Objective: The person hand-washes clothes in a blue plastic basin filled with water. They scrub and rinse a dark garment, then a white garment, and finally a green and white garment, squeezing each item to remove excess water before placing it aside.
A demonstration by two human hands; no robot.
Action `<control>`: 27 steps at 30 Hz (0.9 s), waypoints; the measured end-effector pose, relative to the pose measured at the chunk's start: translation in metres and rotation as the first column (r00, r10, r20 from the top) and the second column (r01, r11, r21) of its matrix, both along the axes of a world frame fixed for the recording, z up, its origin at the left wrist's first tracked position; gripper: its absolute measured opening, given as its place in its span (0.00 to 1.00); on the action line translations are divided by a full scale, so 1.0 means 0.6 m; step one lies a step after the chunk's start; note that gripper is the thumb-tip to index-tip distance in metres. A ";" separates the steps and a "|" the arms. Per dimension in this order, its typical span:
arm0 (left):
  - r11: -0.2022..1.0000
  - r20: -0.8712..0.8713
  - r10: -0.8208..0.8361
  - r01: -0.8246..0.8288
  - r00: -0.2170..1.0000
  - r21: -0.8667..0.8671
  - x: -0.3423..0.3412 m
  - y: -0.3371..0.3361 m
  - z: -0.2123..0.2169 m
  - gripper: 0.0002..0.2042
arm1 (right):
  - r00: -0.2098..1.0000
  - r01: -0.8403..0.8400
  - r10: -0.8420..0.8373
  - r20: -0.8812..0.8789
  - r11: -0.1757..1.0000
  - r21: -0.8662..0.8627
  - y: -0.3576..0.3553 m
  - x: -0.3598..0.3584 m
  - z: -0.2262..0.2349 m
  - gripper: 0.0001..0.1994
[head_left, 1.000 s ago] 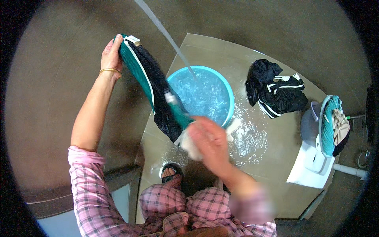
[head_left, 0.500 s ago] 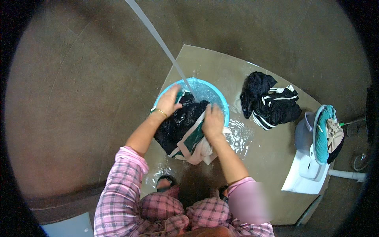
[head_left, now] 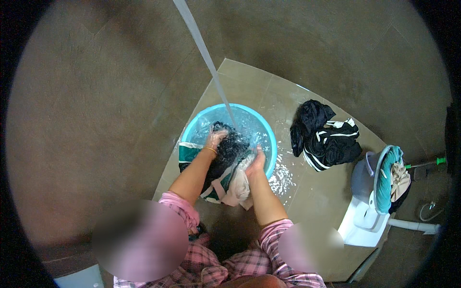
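A light-blue round basin (head_left: 274,152) holds water and a wet garment (head_left: 236,150) of black, dark green, white and pale pink cloth. Part of the garment hangs over the basin's near rim. My left hand (head_left: 216,139) is down in the basin with its fingers curled on the black cloth. On the right side, my right hand (head_left: 256,163) grips the pale part of the same garment, its fingers partly hidden by cloth and water. A stream of water (head_left: 205,57) falls from above into the basin, just beyond both hands.
Black clothes with white stripes (head_left: 331,139) lie on the tiled floor to the right. Farther right, a grey bucket (head_left: 361,180) and a teal cloth (head_left: 388,180) stand by a white squat toilet pan (head_left: 357,228) and a white pipe (head_left: 413,225). Walls close in behind the basin.
Both hands have pushed down into the basin with the garment. The black cloth has sunk lower into the water, and more of the far rim and water shows.
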State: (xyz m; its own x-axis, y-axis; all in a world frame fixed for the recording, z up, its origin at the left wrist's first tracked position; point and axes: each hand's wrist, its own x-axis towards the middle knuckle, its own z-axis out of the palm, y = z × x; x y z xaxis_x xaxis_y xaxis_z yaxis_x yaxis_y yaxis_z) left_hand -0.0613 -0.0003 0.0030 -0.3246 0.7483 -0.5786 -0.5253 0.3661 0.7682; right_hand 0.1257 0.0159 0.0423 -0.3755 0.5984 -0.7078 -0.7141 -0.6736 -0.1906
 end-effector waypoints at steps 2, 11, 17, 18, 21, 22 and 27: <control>0.962 -0.569 -0.156 0.255 0.807 0.097 0.078 0.000 0.012 0.29 | 0.995 -0.005 0.007 -0.100 1.000 0.015 0.011 0.013 0.038 0.27; 0.699 -0.975 -0.192 0.713 0.111 -0.056 0.261 -0.091 0.235 0.14 | 0.972 -0.042 0.093 -0.215 0.973 0.229 0.001 0.016 0.008 0.19; 0.880 -0.919 -0.275 0.459 0.281 -0.123 0.212 0.034 0.144 0.17 | 0.979 -0.172 0.162 0.125 0.982 0.076 -0.014 0.035 -0.049 0.18; 0.918 -0.837 -0.368 0.301 0.406 -0.257 0.168 0.058 0.131 0.20 | 0.947 -0.310 0.302 0.107 0.948 0.071 -0.034 0.030 -0.005 0.20; 0.776 -0.721 -0.630 0.217 0.287 -0.592 0.041 0.084 0.025 0.33 | 0.956 -0.263 0.256 0.142 0.964 0.035 -0.024 0.023 0.066 0.21; 0.827 -0.713 -0.560 0.339 0.422 -0.449 0.062 0.124 0.037 0.33 | 0.988 -0.060 0.046 0.150 0.994 0.089 0.023 0.090 -0.070 0.20; 0.970 -0.807 -0.040 0.217 0.589 0.110 0.001 0.030 -0.105 0.24 | 0.824 -0.218 -0.071 0.562 0.876 0.430 -0.007 0.014 0.014 0.32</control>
State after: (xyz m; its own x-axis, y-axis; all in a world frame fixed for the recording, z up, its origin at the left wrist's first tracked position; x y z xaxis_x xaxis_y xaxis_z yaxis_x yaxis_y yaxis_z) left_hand -0.0608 0.0176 -0.0601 -0.4796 0.8774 0.0088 0.3684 0.1922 0.9096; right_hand 0.1342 0.0115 0.0508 -0.0694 0.8884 -0.4537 -0.3420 -0.4484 -0.8258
